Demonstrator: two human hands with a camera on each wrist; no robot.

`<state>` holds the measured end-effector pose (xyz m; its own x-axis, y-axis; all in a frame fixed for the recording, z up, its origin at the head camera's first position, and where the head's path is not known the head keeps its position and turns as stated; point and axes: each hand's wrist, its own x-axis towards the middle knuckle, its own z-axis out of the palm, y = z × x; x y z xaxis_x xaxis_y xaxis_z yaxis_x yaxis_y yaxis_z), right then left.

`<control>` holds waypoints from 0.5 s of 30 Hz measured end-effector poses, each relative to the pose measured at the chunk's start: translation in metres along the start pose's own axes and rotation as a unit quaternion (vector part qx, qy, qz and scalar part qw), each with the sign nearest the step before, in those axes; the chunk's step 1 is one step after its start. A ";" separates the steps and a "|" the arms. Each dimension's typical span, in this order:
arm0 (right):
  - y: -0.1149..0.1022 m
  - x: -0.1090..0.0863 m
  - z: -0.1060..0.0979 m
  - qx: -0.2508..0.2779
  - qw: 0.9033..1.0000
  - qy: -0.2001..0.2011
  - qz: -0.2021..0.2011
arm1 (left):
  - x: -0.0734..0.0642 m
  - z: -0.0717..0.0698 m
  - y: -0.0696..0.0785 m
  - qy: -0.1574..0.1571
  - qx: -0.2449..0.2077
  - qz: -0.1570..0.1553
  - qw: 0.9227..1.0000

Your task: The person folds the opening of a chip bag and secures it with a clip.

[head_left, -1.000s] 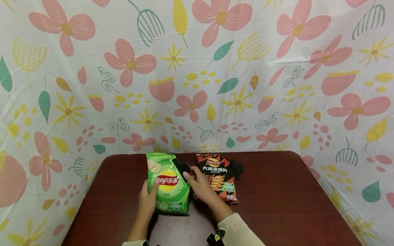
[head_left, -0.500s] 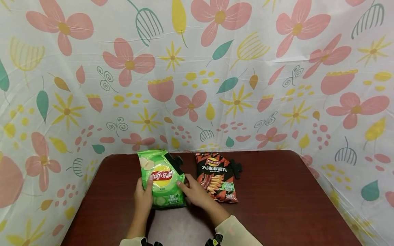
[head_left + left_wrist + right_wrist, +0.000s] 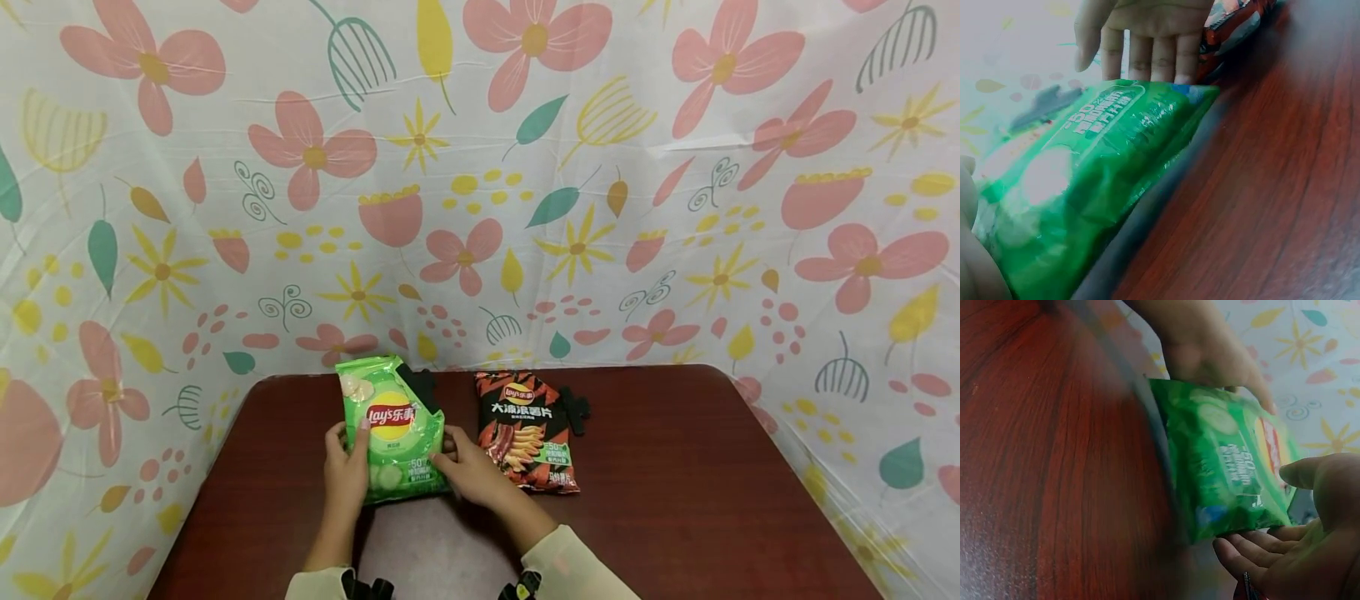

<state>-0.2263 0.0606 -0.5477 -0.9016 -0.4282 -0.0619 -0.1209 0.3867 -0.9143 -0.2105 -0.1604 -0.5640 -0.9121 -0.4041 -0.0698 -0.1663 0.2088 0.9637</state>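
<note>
A green bag of Lay's potato chips [image 3: 401,448] is held up over the near half of the table, its front facing me. My left hand [image 3: 347,475] grips its left edge, thumb across the front and fingers behind. At the right edge is my right hand [image 3: 476,475]; in the right wrist view its thumb lies over the bag's front, while its fingers [image 3: 1260,547] reach behind the edge. A black bag clip [image 3: 422,383] is fastened across the bag's upper right corner.
To the right, a black and red chip bag [image 3: 525,425] lies on the dark red wooden table [image 3: 675,483], a black clip [image 3: 576,410] on its upper right corner. A flower-print cloth [image 3: 480,200] hangs behind the table and along both sides.
My right hand has let go of the clip and slid down to the bag's right edge. The green bag has shifted left and slightly up, away from the black and red bag.
</note>
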 end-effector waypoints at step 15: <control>0.000 0.001 0.005 -0.003 1.000 -0.006 0.013 | 0.008 -0.004 -0.004 -0.019 0.050 0.009 0.999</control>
<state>-0.2248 0.0564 -0.5501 -0.8994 -0.4277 -0.0906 -0.1001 0.4032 -0.9096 -0.2157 -0.1686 -0.5675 -0.9286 -0.3655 -0.0646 -0.1847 0.3039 0.9346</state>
